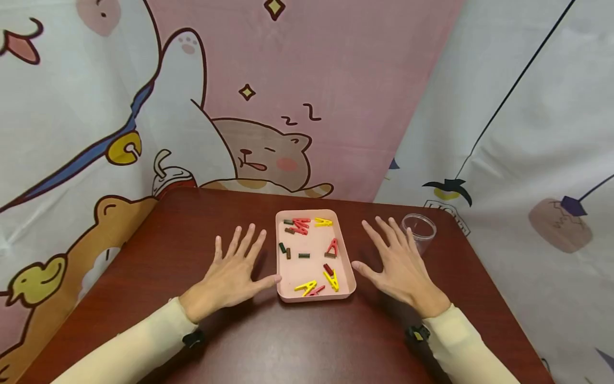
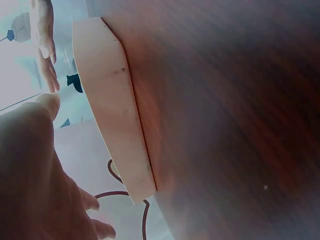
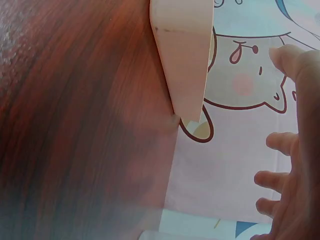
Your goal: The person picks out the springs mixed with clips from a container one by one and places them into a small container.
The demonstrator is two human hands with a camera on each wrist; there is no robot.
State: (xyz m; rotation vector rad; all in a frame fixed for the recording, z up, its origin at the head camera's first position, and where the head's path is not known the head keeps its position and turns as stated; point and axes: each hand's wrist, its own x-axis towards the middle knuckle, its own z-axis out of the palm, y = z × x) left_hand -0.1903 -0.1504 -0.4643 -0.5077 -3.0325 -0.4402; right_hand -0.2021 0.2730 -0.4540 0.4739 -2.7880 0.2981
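Note:
A pink rectangular tray [image 1: 316,288] lies in the middle of the brown table. In it are scattered red clips [image 1: 298,230], yellow clips [image 1: 323,222] and several small dark green and brown connector-like pieces [image 1: 304,256]. My left hand [image 1: 232,277] is spread with straight fingers left of the tray, its thumb tip over or at the left rim; contact cannot be told. To the tray's right, my right hand [image 1: 400,266] is spread too, its thumb close to the right rim. Both hands hold nothing. The wrist views show the tray's outer wall [image 2: 112,105] beside the hands.
A clear round plastic jar [image 1: 419,229] stands at the back right, partly behind my right fingers. The dark brown table [image 1: 307,341] ends at a cartoon-printed cloth [image 1: 345,106] hanging behind it and along both sides.

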